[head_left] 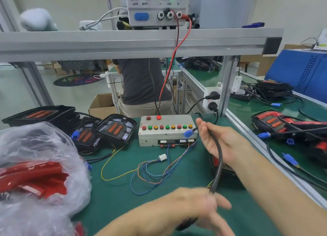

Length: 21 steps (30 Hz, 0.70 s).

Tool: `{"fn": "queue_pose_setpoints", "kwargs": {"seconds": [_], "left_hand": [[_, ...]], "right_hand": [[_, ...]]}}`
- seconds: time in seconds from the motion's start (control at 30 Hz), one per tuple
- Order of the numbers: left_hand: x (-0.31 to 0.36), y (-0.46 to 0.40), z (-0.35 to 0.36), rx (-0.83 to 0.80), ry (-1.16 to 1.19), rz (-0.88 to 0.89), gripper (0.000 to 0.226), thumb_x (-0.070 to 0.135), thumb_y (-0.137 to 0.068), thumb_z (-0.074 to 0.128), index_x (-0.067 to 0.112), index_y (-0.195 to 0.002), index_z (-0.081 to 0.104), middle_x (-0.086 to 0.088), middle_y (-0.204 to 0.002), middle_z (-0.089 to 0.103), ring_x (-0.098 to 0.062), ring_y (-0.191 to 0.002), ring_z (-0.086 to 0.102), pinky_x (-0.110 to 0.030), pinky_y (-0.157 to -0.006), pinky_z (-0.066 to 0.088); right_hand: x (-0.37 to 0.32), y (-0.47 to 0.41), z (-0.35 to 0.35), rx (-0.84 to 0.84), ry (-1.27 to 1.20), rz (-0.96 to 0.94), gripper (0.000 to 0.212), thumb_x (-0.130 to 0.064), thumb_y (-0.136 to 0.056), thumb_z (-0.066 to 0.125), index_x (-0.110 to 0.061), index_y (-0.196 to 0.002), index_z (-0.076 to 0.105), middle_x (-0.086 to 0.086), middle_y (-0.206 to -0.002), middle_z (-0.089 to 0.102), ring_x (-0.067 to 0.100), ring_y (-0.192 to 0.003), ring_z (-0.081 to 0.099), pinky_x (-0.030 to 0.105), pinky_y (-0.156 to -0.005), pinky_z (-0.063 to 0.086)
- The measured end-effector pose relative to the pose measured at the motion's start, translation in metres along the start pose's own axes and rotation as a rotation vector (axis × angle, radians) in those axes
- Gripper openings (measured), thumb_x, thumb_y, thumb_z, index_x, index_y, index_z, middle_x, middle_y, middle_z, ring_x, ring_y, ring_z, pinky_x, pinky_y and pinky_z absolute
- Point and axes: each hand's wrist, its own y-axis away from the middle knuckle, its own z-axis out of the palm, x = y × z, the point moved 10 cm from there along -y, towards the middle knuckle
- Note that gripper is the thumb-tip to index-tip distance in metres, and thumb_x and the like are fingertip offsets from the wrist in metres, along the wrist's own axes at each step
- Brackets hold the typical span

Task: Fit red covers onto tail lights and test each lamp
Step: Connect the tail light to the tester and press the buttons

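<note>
On the green bench, the right hand (pixel 221 140) pinches a black cable (pixel 218 163) with a blue plug (pixel 188 134) before the test box (pixel 166 131); the blurred left hand (pixel 198 205) grips its lower end. Bagged red covers (pixel 33 177) lie left, uncovered tail lights (pixel 115 128) just beyond.

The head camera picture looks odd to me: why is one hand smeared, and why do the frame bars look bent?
Head view: the left hand is smeared by motion blur, while the right hand, holding the black cable, is sharper. The aluminium shelf bar bows from wide-angle distortion. Lighting is even and soft, with glare on the plastic bag.
</note>
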Motion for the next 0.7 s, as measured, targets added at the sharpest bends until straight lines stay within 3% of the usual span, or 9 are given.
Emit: {"fn": "queue_pose_setpoints", "kwargs": {"seconds": [0.07, 0.13, 0.23, 0.3, 0.37, 0.43, 0.53, 0.6, 0.7], "left_hand": [[0.005, 0.015, 0.003, -0.130, -0.085, 0.032, 0.032, 0.029, -0.091, 0.061, 0.019, -0.121, 0.057, -0.009, -0.088, 0.065, -0.011, -0.081, 0.060, -0.022, -0.081, 0.046], [0.009, 0.018, -0.036, 0.028, -0.300, 0.045, 0.023, 0.012, -0.092, 0.056, 0.023, -0.110, 0.067, 0.002, -0.074, 0.064, -0.012, -0.076, 0.059, -0.028, -0.083, 0.046], [0.008, 0.013, -0.103, 0.288, -1.280, -0.051, 0.032, 0.015, -0.095, 0.051, 0.038, -0.112, 0.066, 0.018, -0.099, 0.060, -0.003, -0.108, 0.048, -0.039, -0.113, 0.018], [0.007, 0.006, -0.126, 0.396, -1.680, -0.102, 0.043, 0.015, -0.094, 0.046, 0.044, -0.124, 0.056, 0.020, -0.127, 0.047, -0.004, -0.132, 0.027, -0.039, -0.115, -0.005], [-0.015, -0.005, -0.130, 0.291, -1.657, -0.166, 0.060, 0.003, -0.086, 0.045, 0.040, -0.132, 0.050, 0.013, -0.143, 0.035, -0.007, -0.140, 0.015, -0.039, -0.117, -0.002], [-0.030, -0.010, -0.132, 0.273, -1.145, -0.140, 0.070, -0.010, -0.071, 0.042, 0.030, -0.127, 0.058, 0.008, -0.141, 0.042, -0.011, -0.139, 0.028, -0.030, -0.117, 0.018], [-0.009, 0.012, -0.179, 0.763, -0.538, 0.008, 0.054, -0.015, -0.067, 0.042, 0.026, -0.091, 0.068, 0.005, -0.112, 0.065, -0.013, -0.115, 0.057, -0.014, -0.089, 0.044], [-0.002, 0.033, -0.215, 1.096, -0.685, -0.026, 0.045, -0.013, -0.078, 0.045, 0.022, -0.093, 0.068, 0.003, -0.107, 0.067, -0.016, -0.109, 0.060, -0.018, -0.088, 0.044], [-0.022, 0.015, -0.229, 0.982, -0.972, -0.371, 0.036, 0.012, -0.087, 0.059, 0.019, -0.121, 0.063, -0.004, -0.124, 0.059, -0.022, -0.117, 0.054, -0.033, -0.100, 0.043]], "right_hand": [[-0.019, 0.010, -0.003, -0.020, -0.027, -0.080, 0.019, 0.001, -0.096, 0.044, 0.008, -0.096, 0.062, 0.009, -0.077, 0.068, 0.009, -0.055, 0.063, 0.014, -0.051, 0.054], [-0.047, 0.022, -0.014, -0.018, -0.052, -0.190, 0.020, -0.005, -0.096, 0.045, 0.006, -0.101, 0.061, 0.007, -0.080, 0.067, 0.007, -0.061, 0.062, 0.013, -0.054, 0.053], [-0.098, 0.038, -0.041, 0.081, -0.128, -0.353, 0.035, -0.028, -0.105, 0.031, -0.002, -0.099, 0.055, -0.001, -0.073, 0.060, 0.002, -0.050, 0.049, 0.011, -0.045, 0.043], [-0.121, 0.048, -0.045, 0.100, -0.001, -0.488, 0.031, -0.033, -0.106, 0.029, -0.016, -0.094, 0.051, -0.007, -0.062, 0.050, 0.002, -0.040, 0.034, 0.011, -0.037, 0.029], [-0.123, 0.059, -0.035, 0.072, 0.327, -0.607, 0.020, -0.030, -0.103, 0.038, -0.026, -0.103, 0.058, -0.009, -0.058, 0.045, 0.003, -0.040, 0.028, 0.013, -0.038, 0.021], [-0.097, 0.063, -0.016, -0.029, 0.693, -0.655, 0.023, -0.029, -0.099, 0.044, -0.032, -0.115, 0.061, -0.008, -0.061, 0.048, 0.003, -0.044, 0.029, 0.014, -0.040, 0.022], [-0.042, 0.053, -0.008, -0.122, 1.006, -0.540, 0.020, -0.026, -0.099, 0.044, -0.033, -0.111, 0.059, -0.008, -0.065, 0.052, 0.001, -0.048, 0.033, 0.011, -0.042, 0.026], [-0.026, 0.044, -0.012, -0.094, 1.095, -0.508, 0.018, -0.016, -0.100, 0.043, -0.028, -0.107, 0.053, -0.007, -0.069, 0.053, 0.000, -0.051, 0.035, 0.011, -0.045, 0.028], [-0.025, 0.035, -0.008, -0.033, 1.168, -0.563, 0.019, -0.013, -0.100, 0.046, -0.030, -0.105, 0.052, -0.010, -0.077, 0.057, 0.000, -0.056, 0.042, 0.015, -0.056, 0.032]]}}
